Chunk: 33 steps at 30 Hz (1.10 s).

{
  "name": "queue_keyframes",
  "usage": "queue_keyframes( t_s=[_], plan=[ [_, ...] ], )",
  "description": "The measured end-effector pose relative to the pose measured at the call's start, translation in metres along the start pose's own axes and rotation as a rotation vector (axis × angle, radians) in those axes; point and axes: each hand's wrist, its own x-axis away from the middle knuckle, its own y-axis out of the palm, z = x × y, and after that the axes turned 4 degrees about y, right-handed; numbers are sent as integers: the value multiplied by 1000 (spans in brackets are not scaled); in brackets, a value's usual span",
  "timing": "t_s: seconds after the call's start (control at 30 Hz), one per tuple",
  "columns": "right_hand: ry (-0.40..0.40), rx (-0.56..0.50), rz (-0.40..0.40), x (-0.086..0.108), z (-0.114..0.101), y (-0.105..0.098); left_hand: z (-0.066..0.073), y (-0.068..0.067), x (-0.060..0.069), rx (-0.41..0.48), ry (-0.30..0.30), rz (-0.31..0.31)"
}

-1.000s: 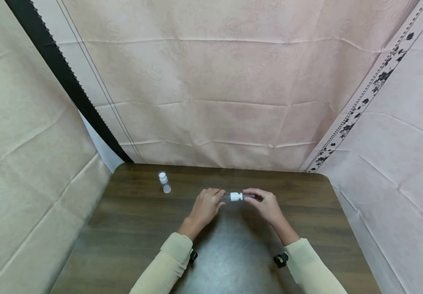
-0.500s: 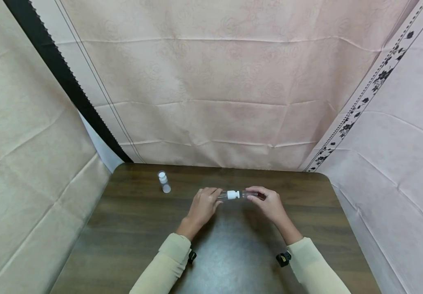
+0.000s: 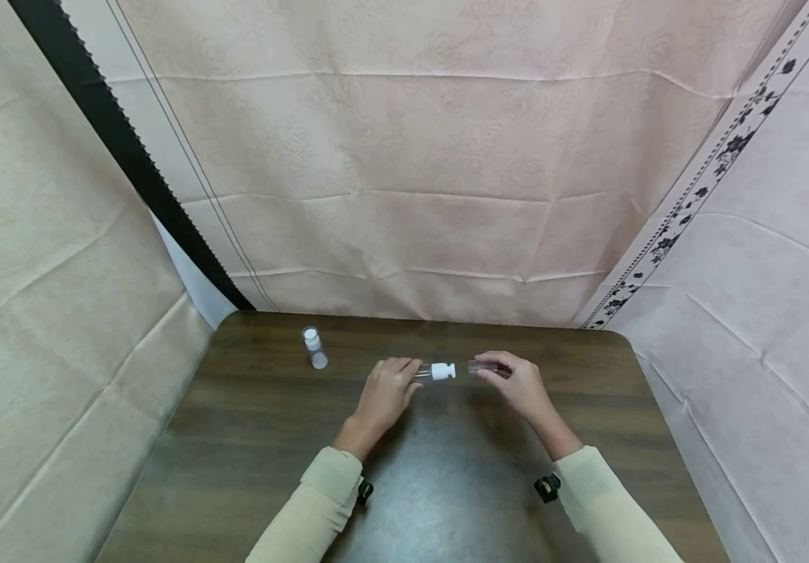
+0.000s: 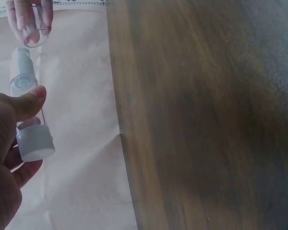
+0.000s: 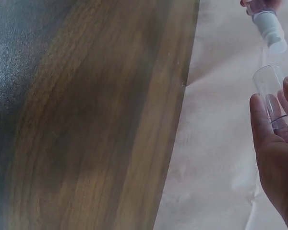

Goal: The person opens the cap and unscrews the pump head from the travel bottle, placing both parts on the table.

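Note:
A clear pump bottle with a white pump top (image 3: 442,371) lies sideways in my left hand (image 3: 384,395), above the far part of the table. In the left wrist view, my thumb and fingers grip its clear body, and its white base (image 4: 35,143) points toward the camera. My right hand (image 3: 522,389) pinches a clear, hollow cap (image 5: 268,79). A small gap separates the cap's open rim from the pump top. Another small bottle with a white top (image 3: 313,341) stands on the table to the left of my left hand.
The dark wooden table (image 3: 249,438) has rounded far corners. Pale patterned cloth (image 3: 404,156) hangs behind it, and more cloth (image 3: 749,375) hangs on the right and left sides. A dark device (image 3: 547,488) sits on each wrist.
The clear cap has come off the pump top as my right hand moved right. My left hand has shifted slightly left with the bottle. The standing bottle has stayed in place.

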Motion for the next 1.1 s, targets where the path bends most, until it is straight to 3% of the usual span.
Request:
queue_keyframes(
  t_s=[0.27, 0.67, 1.1],
  plan=[
    [-8, 72, -7, -6, 6, 5, -1, -1, 1, 2, 11, 13],
    [-126, 281, -48, -20, 13, 16, -3, -4, 5, 20, 25, 44],
    [-103, 396, -146, -32, 16, 25, -7, -7, 11, 11, 33, 58]
  ],
)
